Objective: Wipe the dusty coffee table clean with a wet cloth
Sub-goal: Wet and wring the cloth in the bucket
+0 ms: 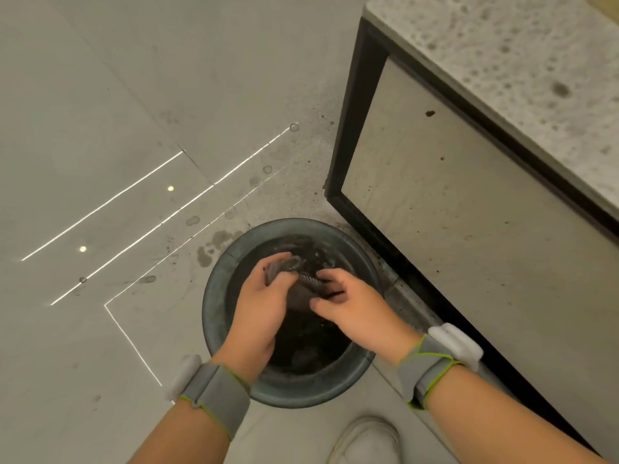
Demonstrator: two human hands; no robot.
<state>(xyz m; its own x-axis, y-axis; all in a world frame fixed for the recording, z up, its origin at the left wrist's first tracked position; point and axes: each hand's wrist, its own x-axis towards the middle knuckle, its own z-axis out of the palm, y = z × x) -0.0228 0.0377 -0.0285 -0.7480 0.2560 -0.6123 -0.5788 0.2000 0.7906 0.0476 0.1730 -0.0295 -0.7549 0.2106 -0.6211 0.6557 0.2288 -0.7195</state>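
Left hand [259, 306] fingers curled round one end of the cloth [301, 283], right hand [351, 306] pinching the other end; the twist between them reads as wringing, done low over the bucket [217, 296] so drips likely fall back in. Bucket on the floor [100, 128] just beside the coffee table [502, 78], its top blotchy, apparently not yet wiped. Count: one cloth, one bucket, two wristbands, one shoe [365, 440].

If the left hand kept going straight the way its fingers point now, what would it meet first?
The left hand already grips the grey cloth over the bucket, its fingers pointing forward and down. Past the cloth it would probably meet the dark water, then the bucket's far wall; depth is hard to judge.
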